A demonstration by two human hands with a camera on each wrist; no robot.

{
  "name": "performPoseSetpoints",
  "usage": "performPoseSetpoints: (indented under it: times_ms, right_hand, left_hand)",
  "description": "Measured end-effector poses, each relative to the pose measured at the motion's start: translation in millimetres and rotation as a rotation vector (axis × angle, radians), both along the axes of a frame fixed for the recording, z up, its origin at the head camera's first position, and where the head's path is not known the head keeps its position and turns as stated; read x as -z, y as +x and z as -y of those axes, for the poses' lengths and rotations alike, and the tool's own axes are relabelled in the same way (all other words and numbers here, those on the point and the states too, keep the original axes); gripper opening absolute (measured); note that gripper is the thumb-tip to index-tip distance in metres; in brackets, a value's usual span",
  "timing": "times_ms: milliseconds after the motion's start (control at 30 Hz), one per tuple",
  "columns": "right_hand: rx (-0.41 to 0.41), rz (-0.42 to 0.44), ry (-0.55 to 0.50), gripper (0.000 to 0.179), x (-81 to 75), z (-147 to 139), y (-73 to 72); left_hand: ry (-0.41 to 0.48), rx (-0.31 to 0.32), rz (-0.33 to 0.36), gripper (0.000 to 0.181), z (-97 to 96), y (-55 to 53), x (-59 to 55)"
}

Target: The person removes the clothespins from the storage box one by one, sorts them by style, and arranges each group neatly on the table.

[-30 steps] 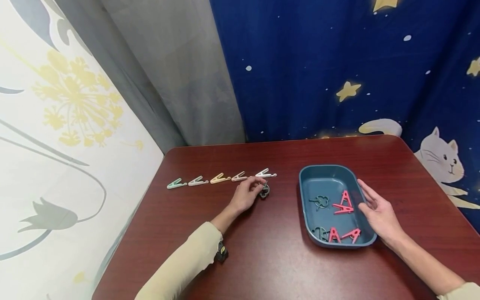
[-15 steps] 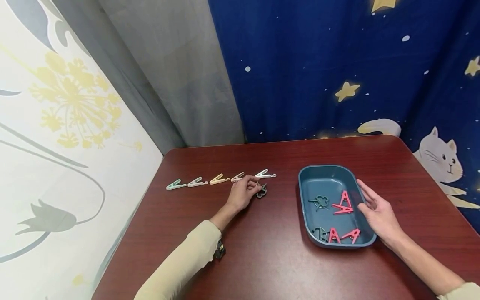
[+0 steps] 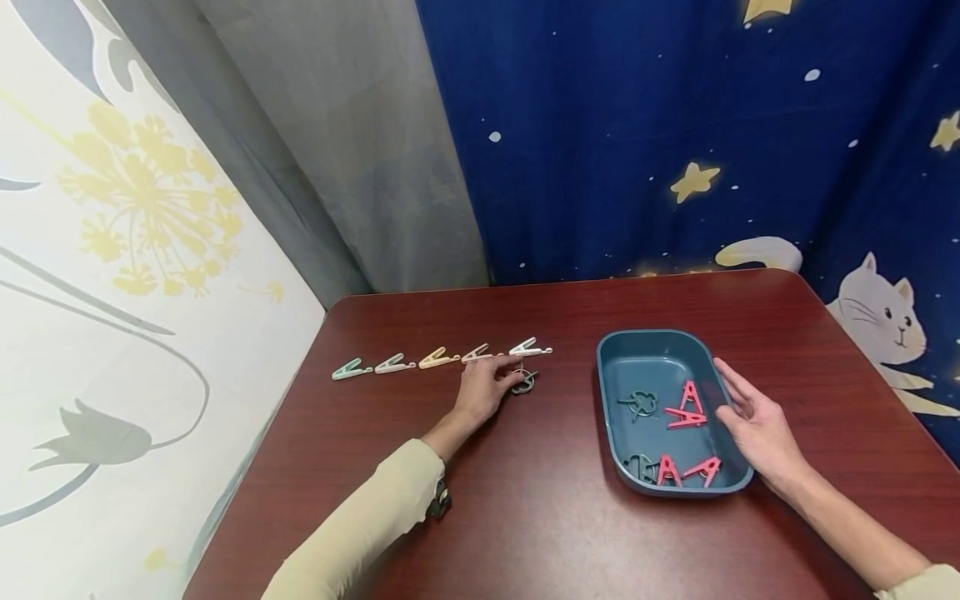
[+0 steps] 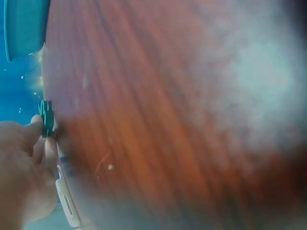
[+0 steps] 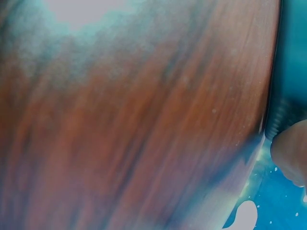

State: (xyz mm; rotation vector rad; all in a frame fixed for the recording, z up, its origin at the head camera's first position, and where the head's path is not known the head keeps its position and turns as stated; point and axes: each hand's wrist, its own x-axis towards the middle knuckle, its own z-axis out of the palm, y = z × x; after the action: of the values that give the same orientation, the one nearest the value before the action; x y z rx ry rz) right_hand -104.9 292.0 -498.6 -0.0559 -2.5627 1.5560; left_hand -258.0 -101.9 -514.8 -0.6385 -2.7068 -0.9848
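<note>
My left hand (image 3: 480,392) pinches a dark green clover-shaped plant clip (image 3: 527,384) low over the table, just in front of a row of clothespins. That clip (image 4: 47,119) also shows between thumb and fingers in the left wrist view. At the row's right end lies a white clothespin (image 3: 528,348); left of it are a beige one (image 3: 476,354), partly behind my hand, and a yellow one (image 3: 437,358). My right hand (image 3: 761,429) grips the right wall of a blue-grey plastic tub (image 3: 602,392), thumb over its rim. Inside are green plant clips (image 3: 642,404) and several pink clothespins (image 3: 687,417).
Farther left in the row lie a pale grey clothespin (image 3: 393,363) and a light green one (image 3: 350,369). The reddish-brown table (image 3: 547,517) ends at a grey curtain (image 3: 375,167) and a blue starry curtain (image 3: 600,150). A patterned white wall (image 3: 225,350) borders its left side.
My left hand has shifted slightly left with the green plant clip, and the clip has turned a little between the fingers. The right hand and the tub have stayed in place.
</note>
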Motion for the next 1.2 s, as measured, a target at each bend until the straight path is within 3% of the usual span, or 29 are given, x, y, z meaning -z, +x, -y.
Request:
performPoseSetpoints:
  times_ms: [400,567,667,800,967,1100,1200]
  right_hand:
    - [-0.009,0.004,-0.003,0.068,-1.4,1.0,0.2]
    - [-0.007,-0.012,0.013,0.068,-1.1,0.6,0.1]
    - [-0.004,-0.018,0.021,0.068,-0.5,-0.3,0.0]
    - [-0.004,-0.016,0.014,0.068,0.9,-1.2,-0.6]
    - [-0.006,-0.013,0.0,0.069,1.8,-1.1,-1.1]
    - [-0.005,-0.002,0.005,0.068,0.6,-0.9,-1.0]
    - [-0.007,0.006,0.003,0.068,-0.2,-0.3,-0.8]
  left_hand:
    - [-0.009,-0.015,-0.069,0.033,1.1,2.6,0.4]
    - [0.045,-0.031,-0.085,0.029,2.9,-0.4,-3.1]
    - [0.171,-0.006,-0.036,0.033,3.1,-4.6,-10.2]
    - [0.407,0.041,0.078,0.05,1.4,-10.9,-24.7]
    - [0.625,0.037,0.174,0.072,-5.8,-15.6,-43.1]
    - [0.799,0.045,0.23,0.078,-21.6,-13.4,-56.8]
    - [0.925,0.066,0.256,0.079,-41.2,-3.8,-69.0]
